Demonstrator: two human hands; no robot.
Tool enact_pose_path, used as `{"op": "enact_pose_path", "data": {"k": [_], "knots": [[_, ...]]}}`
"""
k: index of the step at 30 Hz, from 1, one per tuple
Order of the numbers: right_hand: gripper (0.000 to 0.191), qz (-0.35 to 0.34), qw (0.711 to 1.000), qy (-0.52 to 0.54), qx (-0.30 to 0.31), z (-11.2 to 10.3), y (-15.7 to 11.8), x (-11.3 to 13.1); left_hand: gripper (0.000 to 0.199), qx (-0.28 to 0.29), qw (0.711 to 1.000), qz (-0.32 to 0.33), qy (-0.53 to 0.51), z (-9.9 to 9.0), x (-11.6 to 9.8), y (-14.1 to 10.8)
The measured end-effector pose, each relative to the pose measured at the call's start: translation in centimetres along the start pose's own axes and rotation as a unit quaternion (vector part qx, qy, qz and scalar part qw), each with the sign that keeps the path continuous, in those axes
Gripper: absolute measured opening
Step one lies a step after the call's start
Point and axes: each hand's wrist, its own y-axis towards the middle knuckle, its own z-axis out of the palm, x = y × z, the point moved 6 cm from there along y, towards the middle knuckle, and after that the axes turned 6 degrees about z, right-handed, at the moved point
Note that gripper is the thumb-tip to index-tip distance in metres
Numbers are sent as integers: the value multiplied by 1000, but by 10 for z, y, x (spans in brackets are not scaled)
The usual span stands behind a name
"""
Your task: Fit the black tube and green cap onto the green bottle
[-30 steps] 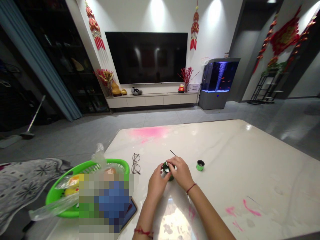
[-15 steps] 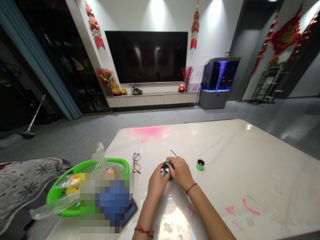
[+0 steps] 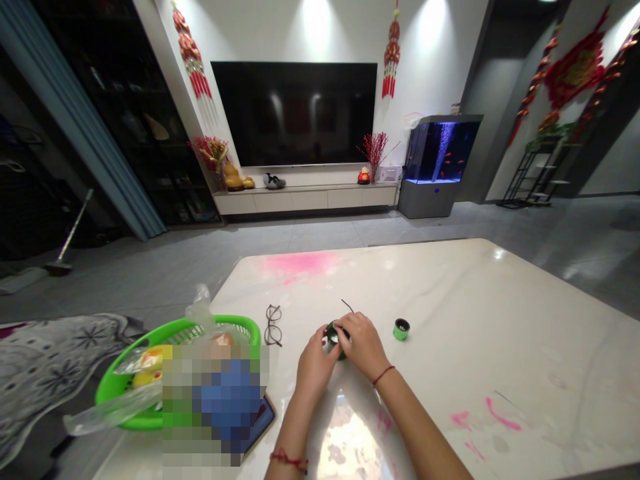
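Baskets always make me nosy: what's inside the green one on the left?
Inside the green basket, clear plastic and yellow items, one partly orange, can be seen. Pixelation blocks much of the view, and whatever lies beneath these things is covered.

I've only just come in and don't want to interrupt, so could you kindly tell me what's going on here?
A person at a pale table has both hands on a small dark green container: the left hand around its side, the right hand with fingers at its top. What those fingers grip is hidden. A green-and-black ring-shaped piece sits apart to the right, and glasses lie to the left.
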Motion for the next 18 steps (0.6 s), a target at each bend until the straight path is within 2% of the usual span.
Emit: {"op": "enact_pose_path", "data": {"k": [10,13,16,18], "knots": [[18,21,998,46,-31,-5,1,-4,50,0,1000,3,-10,0,0,0],[20,63,995,57,-61,-12,1,-23,53,-4,1000,2,-8,1,1,0],[22,159,984,-2,-84,-17,-2,-56,55,-2,1000,-2,0,2,3,1],[22,217,974,-48,-51,-15,-6,-76,55,1,1000,-5,2,2,4,1]]}}
